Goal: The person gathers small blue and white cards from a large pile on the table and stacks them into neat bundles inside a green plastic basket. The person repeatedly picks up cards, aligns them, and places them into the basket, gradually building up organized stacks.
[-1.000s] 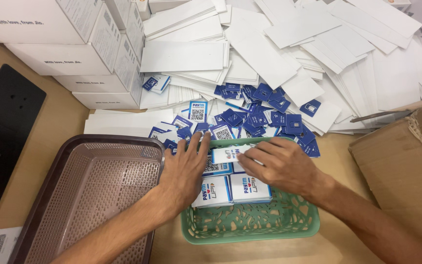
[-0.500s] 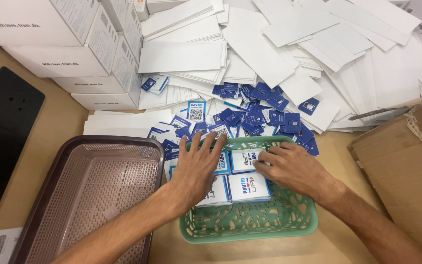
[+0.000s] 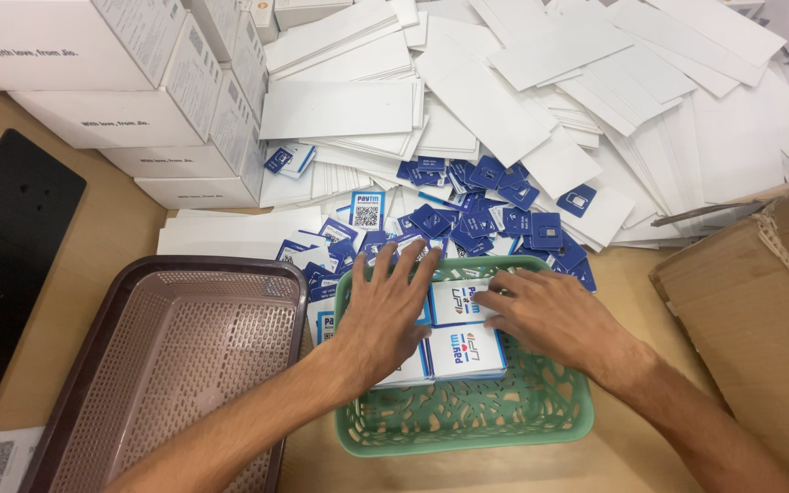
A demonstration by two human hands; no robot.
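My left hand [image 3: 385, 315] lies flat with the fingers spread wide, palm down on the stacks of white cards [image 3: 466, 351] that sit inside the green basket [image 3: 504, 420]. My right hand [image 3: 550, 315] rests beside it on the same stacks, fingers loosely apart and curled a little over the upper card, its fingertips [image 3: 495, 301] touching the card's right edge; it grips nothing that I can see. The two hands are close together, the cards showing between them. The cards stand in neat piles in the far half of the basket, while the near half shows its cut-out floor.

The basket sits on the tan table [image 3: 120, 237]. Just to its left is a brown tray [image 3: 166, 365] with a mesh bottom. Beyond the basket lies a loose heap of small blue cards [image 3: 468, 201], some touching the basket's far rim, and behind those a wide spread of white envelopes [image 3: 504, 91]. White boxes [image 3: 111, 82] are stacked at the far left, a black board [image 3: 2, 246] lies at the left edge, and a cardboard box [image 3: 760, 301] stands on the right
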